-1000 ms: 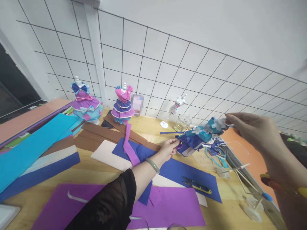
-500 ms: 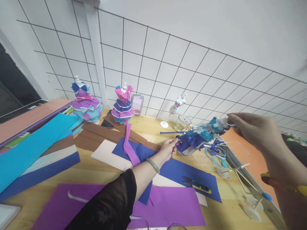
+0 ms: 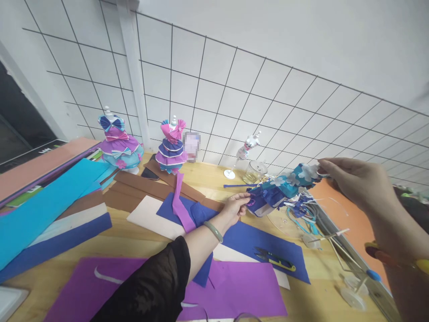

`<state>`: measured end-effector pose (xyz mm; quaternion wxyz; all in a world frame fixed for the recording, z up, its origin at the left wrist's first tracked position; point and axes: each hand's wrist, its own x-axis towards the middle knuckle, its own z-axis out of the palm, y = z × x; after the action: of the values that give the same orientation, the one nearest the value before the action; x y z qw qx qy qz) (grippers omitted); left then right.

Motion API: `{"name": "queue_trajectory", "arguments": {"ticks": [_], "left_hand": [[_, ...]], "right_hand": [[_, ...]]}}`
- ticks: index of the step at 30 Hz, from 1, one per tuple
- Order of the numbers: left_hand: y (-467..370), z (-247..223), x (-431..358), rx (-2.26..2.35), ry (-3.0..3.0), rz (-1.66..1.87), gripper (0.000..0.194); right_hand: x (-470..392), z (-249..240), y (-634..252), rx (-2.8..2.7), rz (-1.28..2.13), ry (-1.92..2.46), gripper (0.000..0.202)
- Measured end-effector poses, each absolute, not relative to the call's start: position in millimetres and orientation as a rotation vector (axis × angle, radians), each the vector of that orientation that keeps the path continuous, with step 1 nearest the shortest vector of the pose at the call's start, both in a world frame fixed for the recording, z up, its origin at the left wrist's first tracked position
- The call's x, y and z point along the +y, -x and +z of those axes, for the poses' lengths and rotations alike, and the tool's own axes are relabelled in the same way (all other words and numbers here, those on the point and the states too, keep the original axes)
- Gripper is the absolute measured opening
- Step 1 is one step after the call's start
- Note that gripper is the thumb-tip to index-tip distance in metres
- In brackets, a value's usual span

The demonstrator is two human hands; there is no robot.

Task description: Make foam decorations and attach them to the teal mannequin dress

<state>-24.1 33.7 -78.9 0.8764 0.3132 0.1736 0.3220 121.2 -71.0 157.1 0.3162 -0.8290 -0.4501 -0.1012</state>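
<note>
A small blue and teal paper dress (image 3: 284, 190) with white flowers lies tilted in the air between my hands. My right hand (image 3: 351, 176) pinches its narrow upper end at the right. At the dark blue hem on the left, my left hand (image 3: 236, 208) pinches the edge near a small purple flower (image 3: 250, 202). Beneath my left forearm are a dark blue sheet (image 3: 268, 243) and a purple sheet (image 3: 241, 286). Yellow-handled snips (image 3: 276, 260) rest on the blue sheet.
Two dressed mini mannequins (image 3: 121, 145) (image 3: 171, 147) stand at the back left. A bare white mannequin (image 3: 248, 150) and a glass jar (image 3: 255, 172) are behind the dress. Stacked coloured paper (image 3: 60, 192) fills the left side. Stands with sticks (image 3: 353, 290) are at right.
The fingers of my left hand have shifted slightly on the hem, and the purple flower there shows more. My right hand has stayed in place.
</note>
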Motion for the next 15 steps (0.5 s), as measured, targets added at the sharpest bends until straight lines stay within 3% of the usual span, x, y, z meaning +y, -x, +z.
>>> {"name": "queue_trajectory", "arguments": {"ticks": [15], "left_hand": [[25.2, -79.3, 29.9, 0.323, -0.678, 0.674, 0.062]], "right_hand": [[-72.3, 158.4, -117.0, -1.241, -0.277, 2.139, 0.033]]}}
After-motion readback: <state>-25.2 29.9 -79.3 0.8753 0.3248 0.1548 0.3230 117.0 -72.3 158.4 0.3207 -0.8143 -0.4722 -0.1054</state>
